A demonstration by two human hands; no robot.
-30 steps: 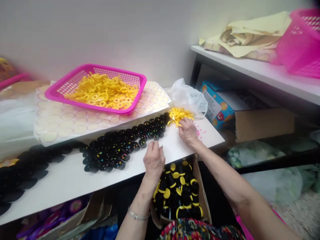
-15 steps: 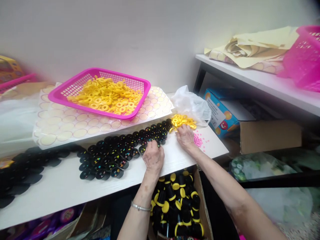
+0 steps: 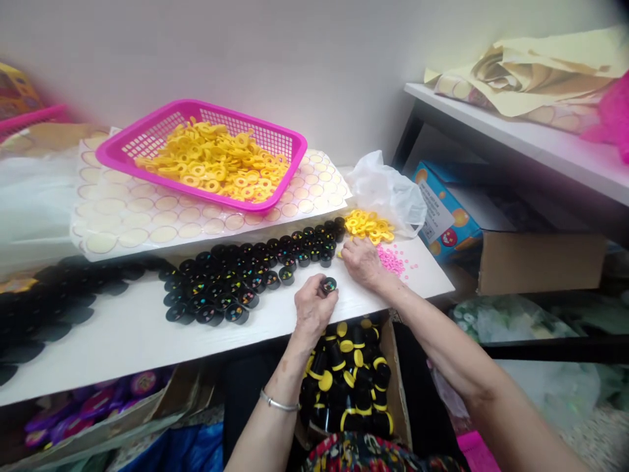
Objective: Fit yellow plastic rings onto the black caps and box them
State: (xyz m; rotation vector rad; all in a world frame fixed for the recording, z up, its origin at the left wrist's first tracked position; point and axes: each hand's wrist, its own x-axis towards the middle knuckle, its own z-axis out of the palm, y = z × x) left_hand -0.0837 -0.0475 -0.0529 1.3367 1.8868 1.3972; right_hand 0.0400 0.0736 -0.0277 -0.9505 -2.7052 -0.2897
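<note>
1. Left hand (image 3: 312,309): grasping one black cup (image 3: 328,285), colored bits inside, over tabletop (image 3: 132,334).
2. Right hand (image 3: 363,262): fingers curled, near yellow rings (image 3: 371,227); cannot tell whether gripping anything.
3. Pink beads (image 3: 392,259): scattered beside right hand.
4. Other cups (image 3: 226,286): grouped left of hands.
5. Pink basket (image 3: 299,154): behind cups, holding more yellow rings.

Black cup (image 3: 323,284), multicoloured bits (image 3: 329,285) inside
</note>
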